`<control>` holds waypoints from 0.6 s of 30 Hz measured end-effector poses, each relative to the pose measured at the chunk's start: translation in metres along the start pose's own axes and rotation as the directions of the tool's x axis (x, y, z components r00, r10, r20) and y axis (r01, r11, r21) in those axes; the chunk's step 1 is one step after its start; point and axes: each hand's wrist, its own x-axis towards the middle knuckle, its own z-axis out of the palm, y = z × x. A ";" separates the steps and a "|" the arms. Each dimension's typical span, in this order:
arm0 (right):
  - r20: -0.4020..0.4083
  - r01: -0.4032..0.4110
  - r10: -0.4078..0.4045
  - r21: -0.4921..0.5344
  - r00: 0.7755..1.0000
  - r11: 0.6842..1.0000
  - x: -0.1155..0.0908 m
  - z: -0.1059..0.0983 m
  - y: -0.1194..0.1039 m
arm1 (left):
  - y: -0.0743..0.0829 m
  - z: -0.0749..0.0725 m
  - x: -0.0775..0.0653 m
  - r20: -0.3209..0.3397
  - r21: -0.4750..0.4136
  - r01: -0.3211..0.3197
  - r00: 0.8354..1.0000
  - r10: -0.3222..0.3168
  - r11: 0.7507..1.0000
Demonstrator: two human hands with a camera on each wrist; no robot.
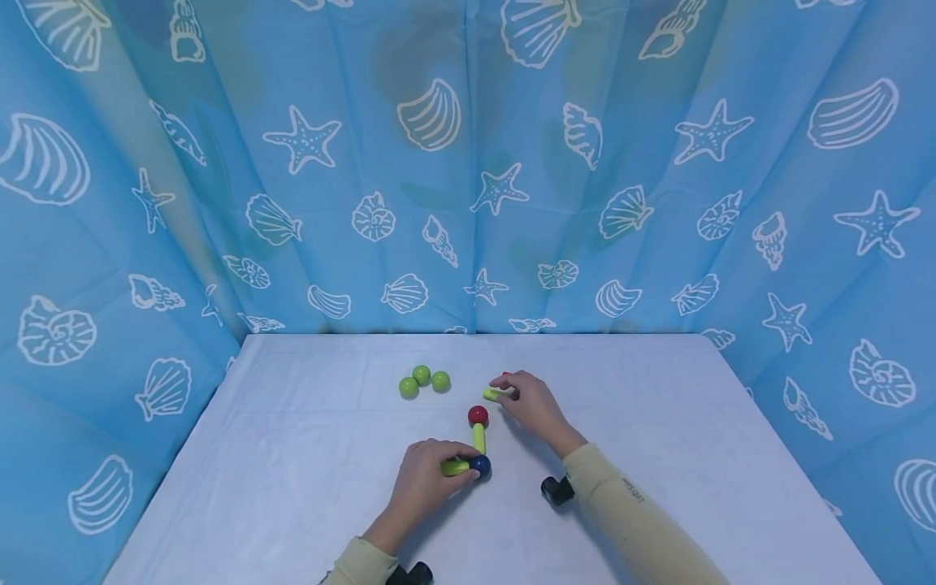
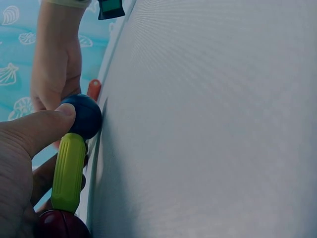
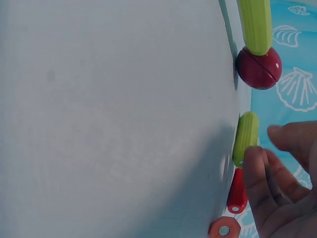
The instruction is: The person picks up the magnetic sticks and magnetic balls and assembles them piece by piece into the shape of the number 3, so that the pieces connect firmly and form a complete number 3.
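My left hand [image 1: 431, 475] grips a joined piece of balls and yellow-green rods. Its thumb presses the blue ball [image 2: 84, 117], with other fingers behind the ribbed rod [image 2: 68, 173]. In the left wrist view this rod runs to a dark red ball [image 2: 62, 225]. The head view shows a second rod [image 1: 478, 439] from the blue ball to a red ball [image 1: 478, 416]. My right hand [image 1: 532, 402] is at a loose yellow-green rod [image 3: 246, 136] on the table. Its fingertips overlap the rod's end, thumb apart; contact is unclear.
Several light green balls [image 1: 421, 374] sit left of the right hand, toward the back of the white table [image 1: 329, 422]. Beyond the loose rod lie a red rod [image 3: 237, 193] and an orange piece [image 3: 225, 228] with a hole. A shell-patterned blue curtain [image 1: 468, 203] surrounds the table.
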 end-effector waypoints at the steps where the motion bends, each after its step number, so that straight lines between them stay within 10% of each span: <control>1: -0.004 -0.009 0.009 -0.011 1.000 1.000 0.001 0.000 0.000 | 0.000 0.000 0.000 0.001 0.002 0.000 1.000 0.000 1.000; 18: 0.079 -0.071 0.081 -0.125 0.994 0.990 0.004 0.006 0.002 | 0.000 0.000 0.000 -0.004 0.004 -0.002 1.000 0.002 1.000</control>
